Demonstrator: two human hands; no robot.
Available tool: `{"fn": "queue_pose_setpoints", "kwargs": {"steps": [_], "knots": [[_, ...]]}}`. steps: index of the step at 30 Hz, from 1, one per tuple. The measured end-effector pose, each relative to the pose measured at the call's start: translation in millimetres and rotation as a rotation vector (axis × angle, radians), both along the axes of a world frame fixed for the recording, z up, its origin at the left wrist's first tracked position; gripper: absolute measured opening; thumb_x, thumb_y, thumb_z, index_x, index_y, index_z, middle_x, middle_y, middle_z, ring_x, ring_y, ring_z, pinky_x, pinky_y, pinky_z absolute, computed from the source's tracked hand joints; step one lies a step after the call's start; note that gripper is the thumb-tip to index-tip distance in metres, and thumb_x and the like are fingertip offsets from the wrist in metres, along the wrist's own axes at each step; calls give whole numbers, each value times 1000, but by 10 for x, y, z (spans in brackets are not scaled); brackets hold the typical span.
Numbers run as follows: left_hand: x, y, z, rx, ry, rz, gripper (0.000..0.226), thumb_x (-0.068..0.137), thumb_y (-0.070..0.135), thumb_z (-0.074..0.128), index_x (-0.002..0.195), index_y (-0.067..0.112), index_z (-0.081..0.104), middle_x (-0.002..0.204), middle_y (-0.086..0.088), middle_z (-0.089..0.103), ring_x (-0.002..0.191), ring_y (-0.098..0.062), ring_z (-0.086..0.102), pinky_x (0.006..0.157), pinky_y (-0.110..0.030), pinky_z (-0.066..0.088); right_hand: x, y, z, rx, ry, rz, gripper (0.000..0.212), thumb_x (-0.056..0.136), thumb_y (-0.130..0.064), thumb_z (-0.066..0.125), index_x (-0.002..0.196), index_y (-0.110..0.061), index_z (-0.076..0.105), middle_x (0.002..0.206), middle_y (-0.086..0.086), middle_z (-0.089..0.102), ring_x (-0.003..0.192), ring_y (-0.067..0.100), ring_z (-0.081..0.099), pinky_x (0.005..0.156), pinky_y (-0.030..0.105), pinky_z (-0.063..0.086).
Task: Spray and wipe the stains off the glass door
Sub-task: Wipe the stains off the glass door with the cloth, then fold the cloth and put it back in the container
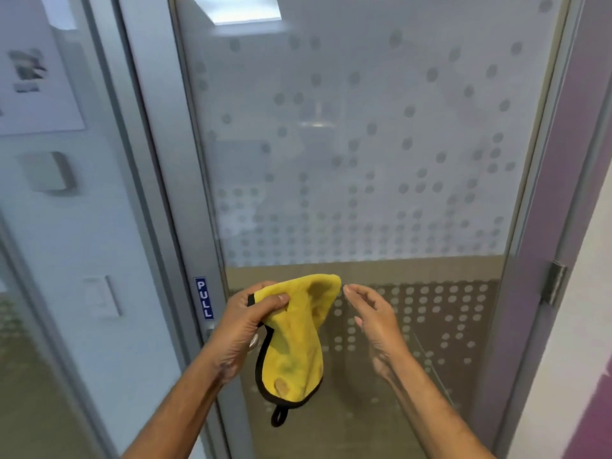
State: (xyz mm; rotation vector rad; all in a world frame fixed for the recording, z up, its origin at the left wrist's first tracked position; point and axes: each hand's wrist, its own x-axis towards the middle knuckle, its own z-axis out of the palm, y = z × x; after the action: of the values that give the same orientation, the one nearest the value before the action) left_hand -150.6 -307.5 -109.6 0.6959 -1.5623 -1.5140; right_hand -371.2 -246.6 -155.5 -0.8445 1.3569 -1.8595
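**At the glass door, lower centre of frame: one cloth, two hands**

Lower centre of frame, count: one cloth, two bare hands, one glass door filling the middle of the view.

Door: one glass pane in a grey metal frame. Frosted film with rows of round dots covers the upper part, then a clear band, then a second dotted zone low down. One blue "PULL" sticker sits on the frame at lower left. One metal hinge shows at the right edge.

Cloth: yellow, soft and plush, edged in black binding, with one black hanging loop at its bottom. It hangs crumpled in front of the lower pane, with darker blotches on its face.

Left hand: forearm rising from the bottom edge, thumb and curled fingers pinching the cloth's upper left edge.

Right hand: held edge-on with the palm turned toward the cloth, fingers nearly straight, loosely together, holding nothing. Its fingertips are just beside the cloth's upper corner; contact cannot be told.

Left of frame: one wall switch and one blurred printed sheet at upper left.
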Motion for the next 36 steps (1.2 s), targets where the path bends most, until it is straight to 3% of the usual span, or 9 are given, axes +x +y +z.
{"fn": "queue_pose_setpoints", "kwargs": {"steps": [6, 10, 15, 18, 21, 24, 27, 32, 36], "knots": [[805, 263, -42, -56, -87, -85, 26, 81, 32, 82, 103, 18, 81, 92, 0, 77, 86, -12, 72, 77, -21, 58, 694, 415, -78, 48, -69, 195, 26, 80, -37, 82, 102, -23, 82, 110, -2, 81, 109, 15, 72, 92, 35, 50], [1292, 466, -135, -25, -98, -30, 31, 79, 31, 88, 108, 21, 82, 104, -1, 81, 94, -13, 75, 82, -25, 59, 1075, 732, -65, 30, -49, 195, 27, 80, -34, 82, 101, -18, 83, 106, 8, 81, 95, 17, 73, 84, 33, 56], [1840, 800, -180, -3, -102, 69, 33, 71, 31, 89, 100, 15, 82, 91, -1, 80, 82, -8, 74, 67, -16, 56, 1417, 1116, 106, -77, 8, 244, 19, 87, -23, 80, 98, -8, 80, 89, 7, 79, 77, 13, 72, 65, 23, 58], [2056, 1064, -173, 20, -80, 125, 33, 70, 32, 89, 97, 15, 82, 89, -1, 80, 80, -9, 74, 66, -17, 57, 1616, 1321, 192, -102, 97, 244, 22, 88, -23, 79, 99, -4, 78, 93, 8, 80, 83, 14, 71, 70, 23, 58], [2204, 1377, -155, 51, -13, 182, 34, 71, 33, 88, 101, 17, 82, 94, -2, 81, 82, -10, 75, 66, -18, 58, 1702, 1534, 282, -127, 135, 315, 26, 86, -28, 82, 107, -13, 78, 104, 6, 81, 95, 18, 72, 81, 30, 59], [2308, 1724, -163, 128, 98, 272, 45, 70, 33, 89, 111, 17, 80, 103, -4, 81, 88, -12, 76, 68, -21, 59, 1717, 1821, 299, -105, 203, 642, 61, 89, -19, 82, 143, -30, 57, 137, 0, 70, 123, 20, 68, 96, 37, 60], [2401, 2106, -230, 254, 182, 382, 39, 77, 23, 86, 114, 16, 80, 108, -8, 81, 94, -20, 76, 78, -34, 63, 1888, 2135, 115, -36, 293, 793, 85, 89, -2, 78, 155, -39, 39, 146, -3, 64, 130, 22, 64, 98, 39, 60], [2622, 2836, -430, 488, 266, 551, 29, 86, 16, 81, 114, 8, 77, 105, -15, 81, 84, -26, 79, 68, -38, 66, 2285, 2655, -186, -7, 155, 680, 93, 93, 4, 70, 160, -42, 25, 116, 13, 79, 110, 29, 76, 85, 41, 65], [2925, 3459, -575, 663, 241, 618, 30, 89, 21, 80, 115, 6, 76, 95, -13, 81, 81, -27, 77, 69, -40, 64, 2562, 3029, -233, -16, 57, 735, 76, 92, 4, 71, 151, -40, 48, 118, 18, 77, 109, 30, 74, 94, 45, 62]]}}
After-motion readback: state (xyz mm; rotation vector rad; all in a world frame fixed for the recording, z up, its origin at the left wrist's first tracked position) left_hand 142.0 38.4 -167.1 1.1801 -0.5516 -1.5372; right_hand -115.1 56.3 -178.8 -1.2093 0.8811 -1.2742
